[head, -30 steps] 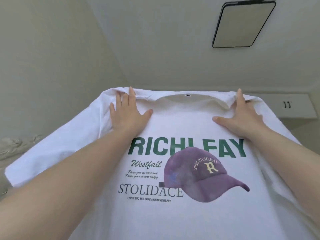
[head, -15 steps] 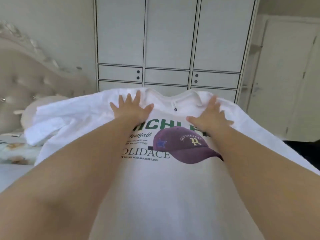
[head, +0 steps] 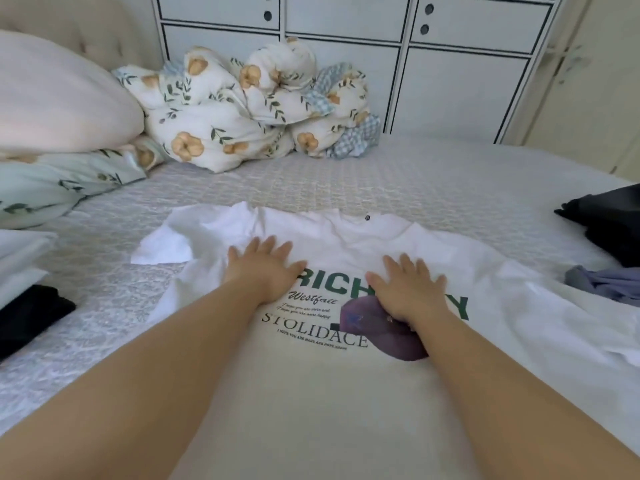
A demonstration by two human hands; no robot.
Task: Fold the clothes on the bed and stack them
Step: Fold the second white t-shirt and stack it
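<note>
Lowered from mid-air, the white T-shirt (head: pixel 346 393) is now spread print-up at six o'clock on the bed (head: pixel 450 174). The left hand (head: pixel 265 271) and right hand (head: pixel 410 291) are pressed flat, gripping nothing. Wrinkles are best smoothed outward before sleeves are folded.

You are in a home bedroom. You face a bed (head: pixel 433 174) covered by a pale quilted spread, with a tufted cream headboard (head: pixel 86 32) at its far left corner. A large pinkish-white pillow (head: pixel 59 98) lies on a green leaf-print pillow (head: pixel 52 188) there, and a bunched floral duvet (head: pixel 249 109) with a blue checked lining sits beside them. Behind the bed stands a white wardrobe (head: pixel 450 74) with dark-lined doors and round pulls. Loose garments lie on the spread: a white printed T-shirt (head: pixel 311 393), dark clothing (head: pixel 609 220) at right, folded pieces (head: pixel 20 265) at left.
</note>
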